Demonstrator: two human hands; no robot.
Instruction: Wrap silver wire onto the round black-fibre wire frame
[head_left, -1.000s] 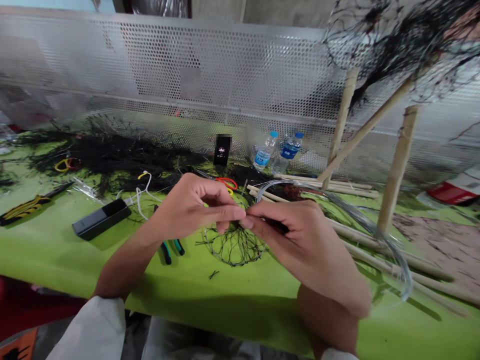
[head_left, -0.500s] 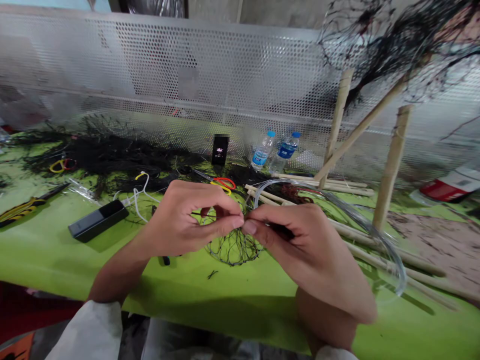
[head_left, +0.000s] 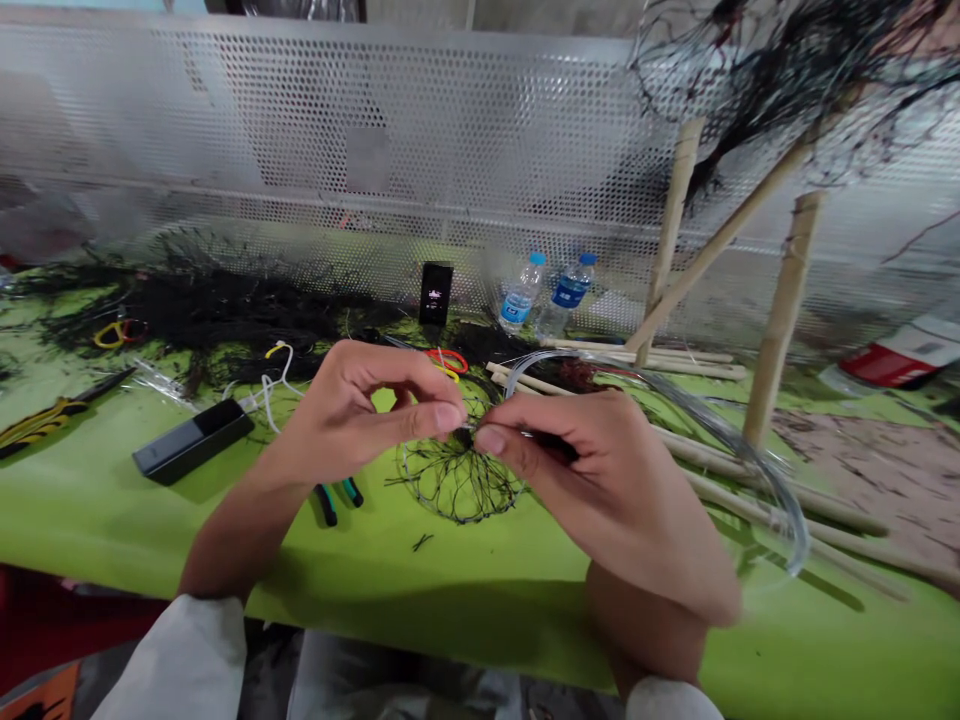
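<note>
Both of my hands are over a round hoop laced with thin black strands like a net (head_left: 457,485), which lies on the green table. My left hand (head_left: 367,410) pinches with thumb and forefinger just above the hoop's dark gathered centre; whatever is between the tips is too small to make out. Close beside it, my right hand (head_left: 600,470) also pinches, and its fingertips meet the gathered strands. What it grips is mostly hidden by the fingers. Green-and-black plier handles (head_left: 327,505) show below my left hand. A short dark snippet (head_left: 422,543) lies in front of the hoop.
To the left are a dark power bank (head_left: 195,440) with a white cable, and yellow-black pliers (head_left: 56,415). Behind lie black strands (head_left: 202,310), a phone (head_left: 435,292) and two bottles (head_left: 520,300). Clear tubing (head_left: 697,420) and wooden sticks (head_left: 772,330) occupy the right.
My fingertips, which met over the hoop, are now slightly apart, the left hand having drawn left. More of the hoop's gathered centre and the plier handles shows.
</note>
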